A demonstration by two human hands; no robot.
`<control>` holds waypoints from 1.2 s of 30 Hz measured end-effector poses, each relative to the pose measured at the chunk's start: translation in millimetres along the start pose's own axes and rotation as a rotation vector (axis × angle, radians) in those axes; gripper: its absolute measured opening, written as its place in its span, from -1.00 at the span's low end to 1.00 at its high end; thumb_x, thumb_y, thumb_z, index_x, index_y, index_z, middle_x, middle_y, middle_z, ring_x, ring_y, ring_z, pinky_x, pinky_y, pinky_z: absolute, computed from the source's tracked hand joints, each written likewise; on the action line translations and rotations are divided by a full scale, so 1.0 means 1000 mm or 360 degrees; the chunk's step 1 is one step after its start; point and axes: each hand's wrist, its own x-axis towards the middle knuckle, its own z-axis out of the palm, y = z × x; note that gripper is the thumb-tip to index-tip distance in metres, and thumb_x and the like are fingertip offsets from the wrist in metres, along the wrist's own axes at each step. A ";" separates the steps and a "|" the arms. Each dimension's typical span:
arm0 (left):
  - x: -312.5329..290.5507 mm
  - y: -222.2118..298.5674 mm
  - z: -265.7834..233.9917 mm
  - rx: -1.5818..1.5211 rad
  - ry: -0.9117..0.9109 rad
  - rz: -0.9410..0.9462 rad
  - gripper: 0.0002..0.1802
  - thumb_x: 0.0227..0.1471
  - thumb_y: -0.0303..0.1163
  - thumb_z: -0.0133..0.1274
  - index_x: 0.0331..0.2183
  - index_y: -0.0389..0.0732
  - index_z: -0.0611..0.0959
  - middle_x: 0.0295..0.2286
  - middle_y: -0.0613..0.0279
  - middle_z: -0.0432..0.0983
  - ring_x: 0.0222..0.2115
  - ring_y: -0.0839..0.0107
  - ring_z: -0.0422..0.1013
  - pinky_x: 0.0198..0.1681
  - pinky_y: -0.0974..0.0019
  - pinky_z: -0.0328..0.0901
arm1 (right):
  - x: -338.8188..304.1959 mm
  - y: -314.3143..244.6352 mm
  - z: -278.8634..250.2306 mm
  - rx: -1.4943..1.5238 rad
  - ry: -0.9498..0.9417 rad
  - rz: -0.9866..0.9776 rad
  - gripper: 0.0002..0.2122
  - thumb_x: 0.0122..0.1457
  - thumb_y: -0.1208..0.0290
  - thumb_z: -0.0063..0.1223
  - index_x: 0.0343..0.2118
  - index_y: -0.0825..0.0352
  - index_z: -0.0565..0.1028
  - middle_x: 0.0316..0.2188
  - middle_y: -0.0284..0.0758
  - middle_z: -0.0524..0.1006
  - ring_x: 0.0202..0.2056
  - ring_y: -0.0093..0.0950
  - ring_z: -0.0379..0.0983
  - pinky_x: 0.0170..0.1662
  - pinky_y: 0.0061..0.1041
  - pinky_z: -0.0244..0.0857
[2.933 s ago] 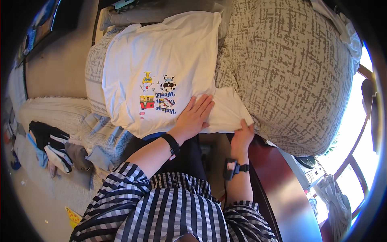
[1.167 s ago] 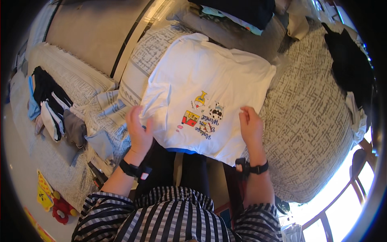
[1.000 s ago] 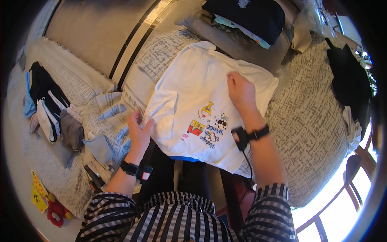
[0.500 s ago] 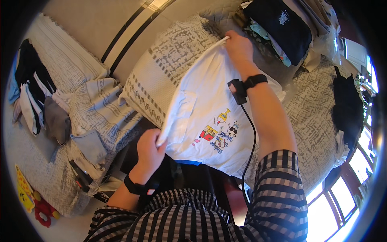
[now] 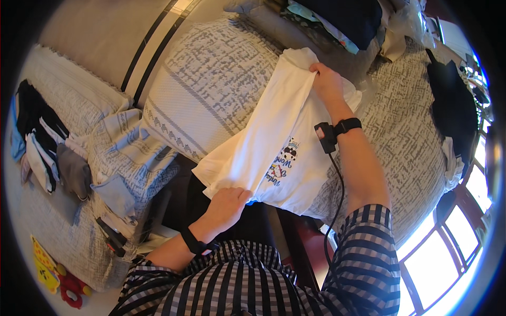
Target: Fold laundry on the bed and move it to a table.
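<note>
A white T-shirt (image 5: 258, 137) with a small coloured cartoon print lies in front of me, one side folded inward over the front and covering part of the print. My left hand (image 5: 227, 204) is closed on the fold at the edge nearest me. Farther off and to the right, my right hand (image 5: 328, 84) pinches the same fold near the shirt's far end. Between the two hands the folded edge runs in a fairly straight line. A bit of blue shows under the shirt beside my left hand.
Under the shirt is a patterned grey-beige cushion (image 5: 211, 68). Loose clothes (image 5: 71, 168) lie on the sofa at left, above a yellow and red toy (image 5: 60, 279). Folded dark clothes (image 5: 337, 21) are stacked at the far right; a black garment (image 5: 450, 110) lies farther right. A cable hangs from my right wrist.
Both hands have moved to the right, carrying the shirt's left side inward over its front. The raised edge now lies folded down, and part of the print has become hidden.
</note>
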 end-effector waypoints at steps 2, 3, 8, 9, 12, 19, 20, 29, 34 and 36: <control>-0.002 -0.002 0.004 0.0032 -0.0042 -0.0007 -0.78 -0.17 -0.47 0.07 -0.36 -0.17 0.46 -0.52 0.22 0.40 -0.50 0.22 0.40 -0.44 0.22 0.26 | -0.007 0.008 0.006 -0.0055 -0.0075 0.0010 -0.77 0.08 0.46 -0.14 -0.26 0.13 0.55 -0.36 -0.17 0.56 -0.27 -0.16 0.49 -0.15 -0.31 0.33; -0.003 -0.001 0.006 0.0052 -0.0069 -0.0010 -0.70 -0.22 -0.48 0.15 -0.33 -0.15 0.46 -0.50 0.21 0.41 -0.50 0.21 0.40 -0.44 0.21 0.27 | -0.009 0.012 0.008 0.0060 -0.0007 -0.0062 -0.75 0.07 0.46 -0.13 -0.22 0.13 0.54 -0.33 -0.17 0.56 -0.25 -0.15 0.48 -0.12 -0.30 0.32; 0.001 0.020 0.004 0.0207 -0.0200 -0.0130 -0.67 -0.22 -0.41 0.19 -0.33 -0.16 0.46 -0.50 0.20 0.40 -0.51 0.22 0.40 -0.44 0.22 0.28 | -0.022 0.029 -0.012 0.0136 0.0036 -0.0158 -0.74 0.10 0.44 -0.11 -0.15 0.15 0.52 -0.30 -0.18 0.56 -0.26 -0.20 0.49 -0.17 -0.34 0.34; 0.002 0.026 0.004 0.0281 -0.0193 -0.0149 -0.66 -0.22 -0.39 0.21 -0.33 -0.17 0.46 -0.51 0.21 0.40 -0.51 0.22 0.39 -0.44 0.22 0.28 | -0.028 0.026 -0.026 0.0263 0.0030 0.0041 -0.77 0.12 0.41 -0.12 -0.18 0.18 0.53 -0.29 -0.16 0.55 -0.26 -0.20 0.48 -0.19 -0.33 0.34; 0.014 0.059 0.013 -0.0002 -0.0060 0.0177 -0.71 -0.23 -0.39 0.21 -0.40 -0.19 0.47 -0.55 0.22 0.35 -0.53 0.25 0.36 -0.47 0.26 0.26 | -0.053 0.067 -0.059 0.0334 0.0173 0.0400 -0.77 0.15 0.35 -0.12 -0.19 0.22 0.53 -0.27 -0.15 0.54 -0.26 -0.22 0.48 -0.22 -0.31 0.35; 0.056 0.126 0.121 -0.0025 -0.0150 0.0709 -0.73 -0.08 -0.24 0.08 -0.38 -0.23 0.49 -0.56 0.22 0.36 -0.52 0.27 0.36 -0.50 0.28 0.26 | -0.085 0.147 -0.075 -0.0286 -0.0024 0.0747 -0.63 0.10 0.19 -0.02 -0.12 0.34 0.48 -0.24 -0.24 0.55 -0.28 -0.29 0.48 -0.22 -0.31 0.37; 0.067 0.134 0.131 -0.0004 -0.0209 0.0532 -0.69 -0.08 -0.23 0.08 -0.34 -0.24 0.47 -0.55 0.20 0.38 -0.53 0.26 0.37 -0.52 0.27 0.26 | -0.083 0.154 -0.069 -0.0224 0.0154 0.0602 -0.62 0.07 0.13 0.03 -0.22 0.38 0.49 -0.42 -0.22 0.55 -0.41 -0.33 0.48 -0.31 -0.33 0.37; 0.105 0.122 0.183 0.0405 -0.0574 0.0227 -0.55 -0.04 -0.12 0.07 -0.21 -0.26 0.43 -0.54 0.11 0.45 -0.55 0.17 0.44 -0.50 0.17 0.31 | -0.057 0.144 -0.057 0.0779 -0.0048 0.1088 -0.69 0.03 0.18 0.10 -0.49 0.39 0.42 -0.69 -0.24 0.43 -0.63 -0.36 0.38 -0.50 -0.32 0.29; 0.103 0.118 0.181 0.0187 -0.0333 0.0259 -0.87 -0.08 -0.42 -0.05 -0.42 -0.26 0.45 -0.61 0.12 0.46 -0.59 0.21 0.46 -0.58 0.19 0.32 | -0.065 0.144 -0.054 0.0134 0.0393 0.0652 -0.75 0.06 0.24 0.05 -0.38 0.37 0.44 -0.56 -0.15 0.50 -0.52 -0.23 0.46 -0.42 -0.25 0.36; 0.104 0.113 0.183 0.0221 -0.0348 0.0193 -0.88 -0.08 -0.42 -0.05 -0.43 -0.26 0.44 -0.62 0.12 0.45 -0.59 0.21 0.46 -0.58 0.20 0.33 | -0.067 0.120 -0.053 -0.0197 0.0753 0.0318 -0.75 0.06 0.25 0.04 -0.34 0.37 0.45 -0.50 -0.11 0.52 -0.46 -0.17 0.49 -0.38 -0.23 0.38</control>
